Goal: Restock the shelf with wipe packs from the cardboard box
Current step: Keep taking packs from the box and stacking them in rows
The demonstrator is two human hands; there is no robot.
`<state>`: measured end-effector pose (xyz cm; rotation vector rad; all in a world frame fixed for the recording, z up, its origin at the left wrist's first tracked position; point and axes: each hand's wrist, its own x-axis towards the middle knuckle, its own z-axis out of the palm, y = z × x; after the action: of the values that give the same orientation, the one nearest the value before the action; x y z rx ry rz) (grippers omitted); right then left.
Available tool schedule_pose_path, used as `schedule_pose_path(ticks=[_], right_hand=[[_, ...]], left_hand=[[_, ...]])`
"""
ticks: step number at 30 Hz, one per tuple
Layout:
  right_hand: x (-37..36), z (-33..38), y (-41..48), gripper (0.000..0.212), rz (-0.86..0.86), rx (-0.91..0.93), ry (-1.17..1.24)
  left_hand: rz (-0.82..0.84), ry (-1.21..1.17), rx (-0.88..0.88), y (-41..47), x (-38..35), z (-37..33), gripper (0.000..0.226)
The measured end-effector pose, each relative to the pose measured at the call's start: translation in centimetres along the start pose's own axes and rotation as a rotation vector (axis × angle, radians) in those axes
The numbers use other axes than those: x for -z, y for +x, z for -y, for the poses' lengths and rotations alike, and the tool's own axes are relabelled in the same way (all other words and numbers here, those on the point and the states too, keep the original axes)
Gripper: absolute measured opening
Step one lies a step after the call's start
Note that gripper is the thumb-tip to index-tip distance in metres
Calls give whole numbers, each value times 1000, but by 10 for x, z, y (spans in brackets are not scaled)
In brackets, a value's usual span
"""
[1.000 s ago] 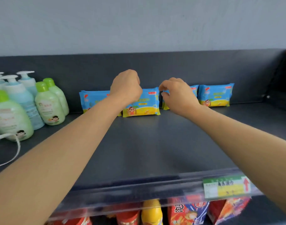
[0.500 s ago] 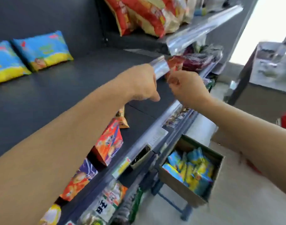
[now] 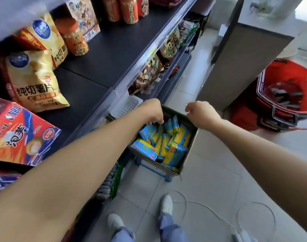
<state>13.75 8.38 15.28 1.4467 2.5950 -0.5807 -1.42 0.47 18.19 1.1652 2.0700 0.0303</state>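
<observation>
An open cardboard box sits on a small blue stool on the floor beside the shelving. Several blue and yellow wipe packs lie jumbled inside it. My left hand hangs over the box's far left corner, its fingers curled downward just above the packs and holding nothing. Over the far right rim is my right hand, loosely curled and empty. The shelf that carries the wipe packs is out of view.
Dark shelves on the left carry chip bags, jars and a red snack box. Stacked red baskets and a grey counter stand on the right. A thin white cable loops across the floor tiles near my feet.
The view swung from the upper shelf, right and down to the floor. Both hands left the wipe packs on the shelf and came down over the cardboard box.
</observation>
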Motion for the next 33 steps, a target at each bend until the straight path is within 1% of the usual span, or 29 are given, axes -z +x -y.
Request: schedule_pose_path(ticks=[3, 5, 7, 8, 9, 10, 14, 16, 17, 19, 21, 24, 28, 31, 33], right_hand=[[-25, -17, 17, 29, 65, -17, -6], [-41, -26, 27, 27, 110, -31, -11], [-57, -35, 39, 27, 142, -35, -9], [-66, -39, 45, 27, 155, -35, -10], [-74, -44, 51, 28, 168, -37, -13], [-82, -49, 57, 27, 183, -40, -17], [-108, -66, 85, 24, 235, -67, -25], [-121, -71, 98, 21, 245, -78, -5], [-128, -72, 104, 19, 251, -84, 13], [-142, -73, 112, 12, 269, -98, 65], [-159, -76, 121, 12, 281, -121, 141], [-183, -80, 132, 18, 277, -153, 252], [-204, -84, 139, 26, 249, -198, 309], [-214, -85, 145, 23, 199, -213, 322], [-218, -84, 147, 18, 175, -218, 321]], left_hand=[[-34, 16, 72, 33, -28, 15, 13], [-48, 36, 141, 51, -46, 29, 18], [-61, 31, 187, 66, -60, 42, 9], [-66, 17, 208, 76, -68, 47, 18], [-68, 2, 213, 85, -76, 51, 26], [-56, -25, 217, 93, -82, 53, 29], [-11, -125, 134, 131, -109, 45, 22], [0, -169, 84, 148, -122, 35, 14], [-7, -182, 56, 160, -130, 31, 18], [-20, -180, 10, 175, -141, 25, 41], [-27, -149, -27, 194, -152, 25, 58], [-20, -93, -53, 214, -165, 30, 66], [-61, -103, -60, 235, -177, 41, 59], [-88, -154, -76, 247, -185, 44, 49], [-113, -150, -81, 251, -192, 46, 39]])
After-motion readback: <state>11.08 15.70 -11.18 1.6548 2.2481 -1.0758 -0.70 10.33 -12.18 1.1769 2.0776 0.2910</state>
